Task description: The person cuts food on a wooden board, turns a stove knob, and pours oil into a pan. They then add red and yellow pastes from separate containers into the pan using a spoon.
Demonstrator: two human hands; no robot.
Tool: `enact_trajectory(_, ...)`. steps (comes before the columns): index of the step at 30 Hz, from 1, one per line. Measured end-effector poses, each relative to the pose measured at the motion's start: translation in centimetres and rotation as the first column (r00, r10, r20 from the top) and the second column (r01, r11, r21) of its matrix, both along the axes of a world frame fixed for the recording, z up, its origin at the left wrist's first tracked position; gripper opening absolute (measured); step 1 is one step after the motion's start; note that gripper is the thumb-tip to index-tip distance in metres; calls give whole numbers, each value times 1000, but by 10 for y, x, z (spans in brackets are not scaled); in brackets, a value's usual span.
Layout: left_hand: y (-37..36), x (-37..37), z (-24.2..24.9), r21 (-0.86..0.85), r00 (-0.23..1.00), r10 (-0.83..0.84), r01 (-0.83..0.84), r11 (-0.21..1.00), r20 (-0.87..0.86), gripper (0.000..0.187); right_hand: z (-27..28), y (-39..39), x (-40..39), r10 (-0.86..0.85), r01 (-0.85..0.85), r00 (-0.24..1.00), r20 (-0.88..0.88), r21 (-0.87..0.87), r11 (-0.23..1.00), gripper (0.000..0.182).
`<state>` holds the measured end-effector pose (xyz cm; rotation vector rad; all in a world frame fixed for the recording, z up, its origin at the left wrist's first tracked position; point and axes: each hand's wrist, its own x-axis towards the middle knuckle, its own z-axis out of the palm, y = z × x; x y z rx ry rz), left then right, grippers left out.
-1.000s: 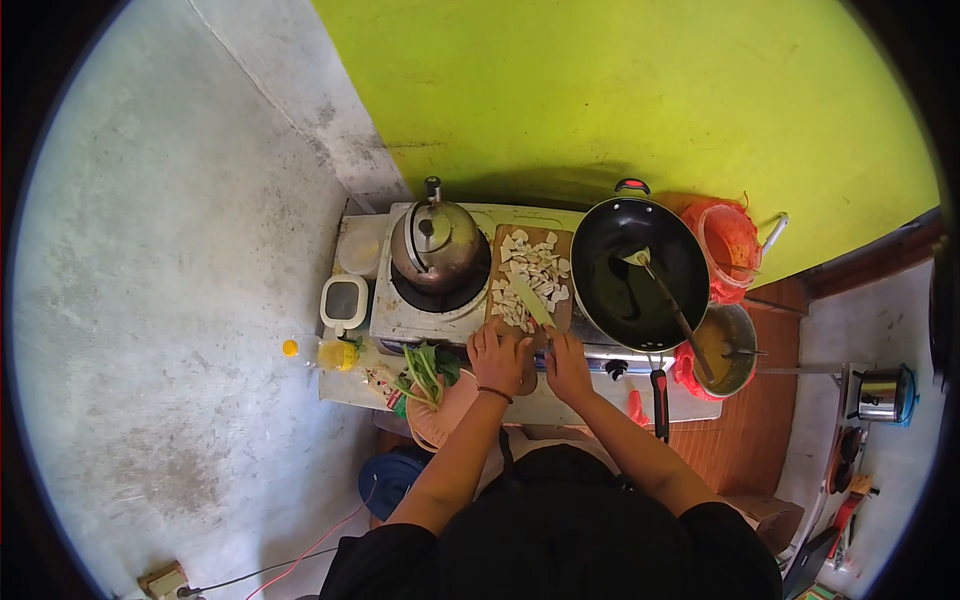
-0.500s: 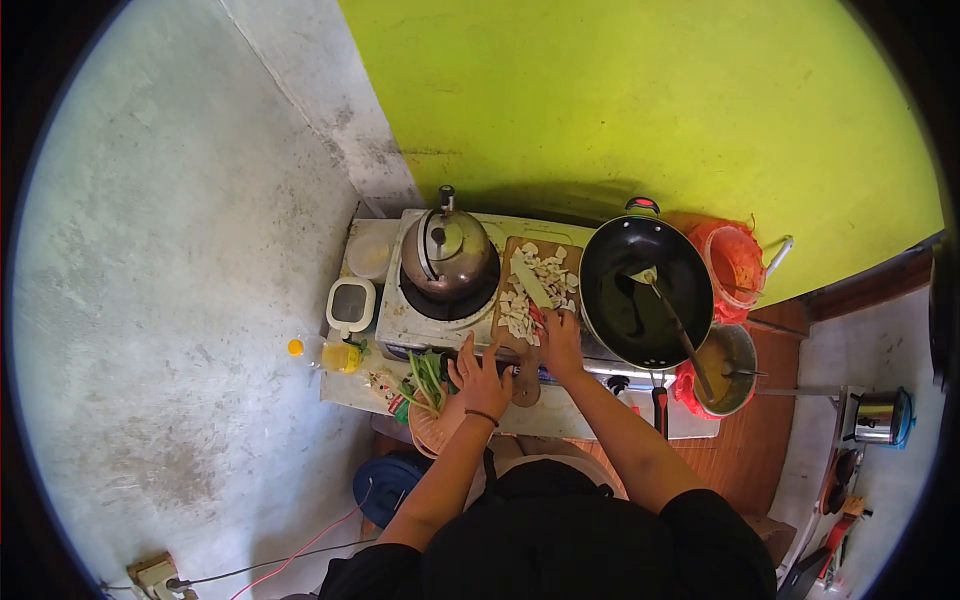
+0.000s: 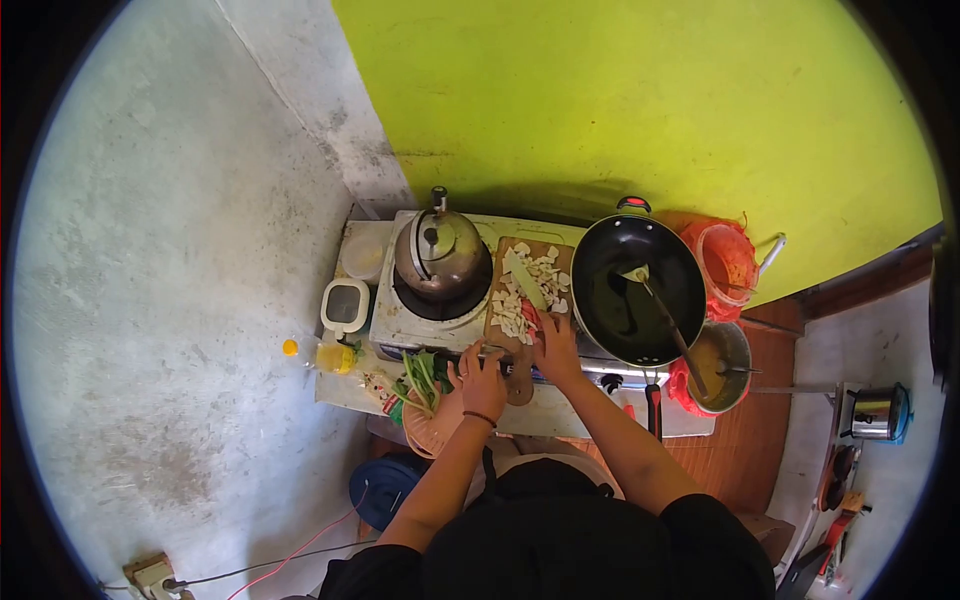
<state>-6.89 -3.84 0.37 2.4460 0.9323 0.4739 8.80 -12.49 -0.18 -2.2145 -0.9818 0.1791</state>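
Note:
My right hand is closed around the red handle of a knife. The pale blade lies slanted over chopped white pieces on a wooden cutting board. My left hand is beside the board's lower left edge, at the front of the stove. Its fingers are apart and slightly bent, with nothing visible in them. Just left of it, green leafy stalks rest on a round, light-brown basket or tray.
A metal kettle sits on the left burner of the stove. Right of the board is a black wok with a spatula in it. Farther right are a red-wrapped tub and a metal pot. An oil bottle lies at left.
My left hand's fingers have drawn in from a wider spread, close to the same place. The right hand stays on the knife over the board. The whole view has shifted slightly.

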Motion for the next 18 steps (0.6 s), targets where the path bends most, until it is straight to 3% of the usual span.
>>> enact_trajectory(4,-1,13,-5,-71,999,-2,5,997,48,16,4,-7,-2,20,-20,1000,-24,7,1000,62)
enact_trajectory(7,-3,18,12,-73,987,-84,75,994,-135,26,12,-13,-3,20,-20,1000,-20,31,999,62)
enact_trajectory(13,-24,23,17,-79,997,20,-14,997,75,57,37,-36,-18,7,-14,999,51,138,990,62)
enact_trajectory(18,-55,19,33,-129,999,-13,17,991,32,59,41,-69,-45,-10,26,998,-67,245,969,57)
